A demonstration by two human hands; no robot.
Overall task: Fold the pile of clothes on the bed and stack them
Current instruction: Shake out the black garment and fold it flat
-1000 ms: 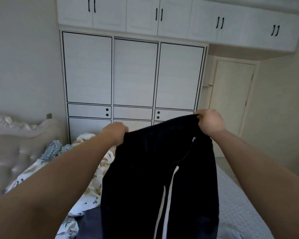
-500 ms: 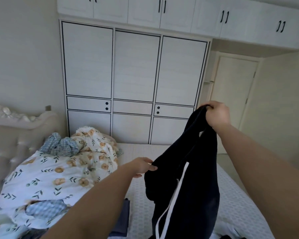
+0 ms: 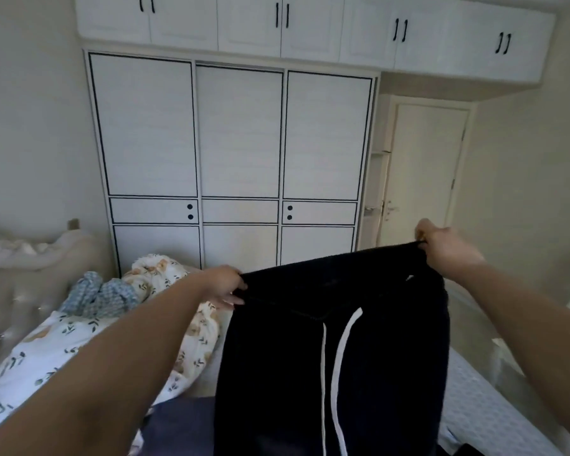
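Key relation: the black trousers (image 3: 336, 357) hang between both hands, waistband running from about 9 o'clock up to 3 o'clock, legs dropping toward 6 o'clock; the long axis is vertical, so laying them flat means lowering onto the bed (image 3: 494, 403) underneath.
Left hand (image 3: 226, 286): pinching the waistband's lower, 9 o'clock corner, fingers curled over the edge.
Right hand (image 3: 441, 246): clamped on the higher 3 o'clock corner, farther out from the body.
Nearer hand: the left, I judge.
Trousers: soft, matte, thick knit; two white drawcords (image 3: 338, 373) dangle down the front.
Bed: pale quilted cover, fine dotted texture.
Quilt (image 3: 79, 343): floral print, bunched at 9 o'clock.
Checked garment (image 3: 102, 296): blue, crumpled on the quilt, unfolded.
Dark blue cloth (image 3: 178, 429): lying at 7 o'clock; shape unclear.
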